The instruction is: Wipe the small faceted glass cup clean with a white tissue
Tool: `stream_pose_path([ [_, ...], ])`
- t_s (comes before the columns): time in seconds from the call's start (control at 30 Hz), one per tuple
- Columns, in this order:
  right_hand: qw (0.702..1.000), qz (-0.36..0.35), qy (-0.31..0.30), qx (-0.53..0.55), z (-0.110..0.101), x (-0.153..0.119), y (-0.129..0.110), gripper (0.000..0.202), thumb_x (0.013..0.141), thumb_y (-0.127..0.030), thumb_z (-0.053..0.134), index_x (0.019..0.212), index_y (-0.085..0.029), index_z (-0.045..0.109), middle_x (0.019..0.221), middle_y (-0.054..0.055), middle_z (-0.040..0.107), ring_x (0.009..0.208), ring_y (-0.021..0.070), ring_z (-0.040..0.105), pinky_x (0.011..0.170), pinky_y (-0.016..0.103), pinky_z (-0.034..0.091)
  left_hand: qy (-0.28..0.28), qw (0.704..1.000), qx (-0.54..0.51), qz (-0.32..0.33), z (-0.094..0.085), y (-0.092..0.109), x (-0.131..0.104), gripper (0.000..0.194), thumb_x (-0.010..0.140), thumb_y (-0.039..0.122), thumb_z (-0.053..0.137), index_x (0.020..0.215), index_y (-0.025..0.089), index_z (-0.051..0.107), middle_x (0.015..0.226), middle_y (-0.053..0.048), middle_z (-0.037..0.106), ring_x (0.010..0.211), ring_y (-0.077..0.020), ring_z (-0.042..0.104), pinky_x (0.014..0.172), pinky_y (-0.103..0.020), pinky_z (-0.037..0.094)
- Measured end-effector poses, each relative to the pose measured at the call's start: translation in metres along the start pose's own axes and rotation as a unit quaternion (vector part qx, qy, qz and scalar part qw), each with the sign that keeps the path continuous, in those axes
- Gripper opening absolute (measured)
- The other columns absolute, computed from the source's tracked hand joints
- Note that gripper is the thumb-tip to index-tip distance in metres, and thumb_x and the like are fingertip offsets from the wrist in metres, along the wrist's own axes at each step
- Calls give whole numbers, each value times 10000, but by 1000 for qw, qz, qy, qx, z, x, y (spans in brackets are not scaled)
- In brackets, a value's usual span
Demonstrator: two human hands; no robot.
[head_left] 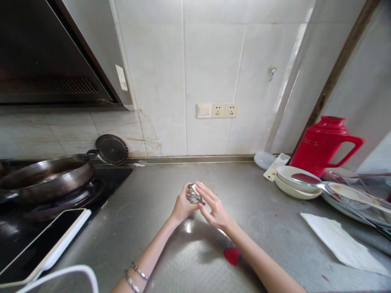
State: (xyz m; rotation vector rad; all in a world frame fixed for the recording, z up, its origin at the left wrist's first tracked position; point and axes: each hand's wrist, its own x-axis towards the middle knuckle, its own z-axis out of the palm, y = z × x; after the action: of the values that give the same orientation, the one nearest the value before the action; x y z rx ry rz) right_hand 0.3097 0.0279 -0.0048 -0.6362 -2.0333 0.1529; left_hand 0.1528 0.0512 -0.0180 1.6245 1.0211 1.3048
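A small shiny object, silvery or clear like a little glass, is held between my two hands over the steel counter. My left hand is closed around its left side. My right hand grips the other side, fingers together over the top right and thumb lower down. A bit of white shows at the right fingertips; I cannot tell what it is. Below my right forearm lies a small red thing, partly hidden by the arm. A bracelet circles my left wrist.
On the left, a metal pan sits on the black stove near a tablet-like device with a white cable. A red thermos jug, stacked bowls, plates and a white paper sheet are on the right. Sockets are on the wall.
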Motion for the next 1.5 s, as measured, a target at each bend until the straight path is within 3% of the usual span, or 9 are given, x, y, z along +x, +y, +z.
stream_pose_path([
  [0.23,995,87,46,15,-3,-1,9,421,945,-314,430,1357,-251,494,1364,98,543,1271,261,501,1045,468,435,-27,998,58,26,5,19,-7,719,594,297,802,1223,189,472,1003,-48,663,857,-175,630,750,-263,502],
  [0.33,998,39,57,4,-5,-1,6,422,925,-265,449,1342,-246,510,1337,100,568,1260,262,512,1035,475,448,-16,997,71,25,3,21,-6,693,592,279,794,1203,188,480,1026,-52,654,845,-174,626,735,-265,503],
  [0.5,996,-81,-1,-38,-4,3,-2,512,887,-213,471,1397,-211,436,1382,106,523,1317,266,445,1078,509,401,-20,994,90,52,1,14,-7,671,560,234,796,1182,198,545,1126,-90,627,959,-226,613,792,-304,501],
  [0.6,998,-40,-8,-49,-4,4,0,477,906,-202,446,1383,-213,454,1358,111,546,1294,254,475,1071,510,405,-26,991,122,52,3,11,-9,652,560,217,781,1177,210,572,1104,-81,628,963,-235,606,798,-317,497],
  [0.73,999,10,30,-26,-8,4,4,398,920,-222,446,1305,-247,541,1262,94,627,1208,249,562,1061,528,406,-25,990,130,44,3,10,-8,696,566,185,767,1221,219,535,1097,-61,637,931,-212,609,800,-304,492],
  [0.87,997,-53,45,-13,-8,4,-1,431,877,-177,476,1300,-225,546,1275,103,616,1242,254,532,1036,503,447,-35,995,82,41,3,13,-6,652,610,223,763,1208,193,505,1110,-65,647,946,-203,622,820,-298,498],
  [1.03,993,-103,-10,-51,-2,4,-7,526,839,-160,476,1362,-209,476,1369,102,536,1310,260,455,1079,520,399,-44,994,68,70,7,19,-9,532,659,238,738,1154,184,552,1164,-91,641,1069,-230,602,944,-338,471],
  [1.27,998,-4,36,-56,-10,4,3,477,890,-194,454,1365,-240,478,1330,104,572,1243,257,530,1049,519,428,-48,998,48,-3,6,18,-7,642,629,291,767,1212,171,526,963,-38,693,823,-181,647,746,-267,513],
  [1.5,990,-126,-2,-63,-6,3,-4,567,838,-173,479,1402,-214,428,1402,91,501,1334,269,419,1079,513,403,-45,998,38,25,0,15,-4,461,663,225,719,1102,170,591,1029,-62,691,923,-214,642,828,-303,510],
])
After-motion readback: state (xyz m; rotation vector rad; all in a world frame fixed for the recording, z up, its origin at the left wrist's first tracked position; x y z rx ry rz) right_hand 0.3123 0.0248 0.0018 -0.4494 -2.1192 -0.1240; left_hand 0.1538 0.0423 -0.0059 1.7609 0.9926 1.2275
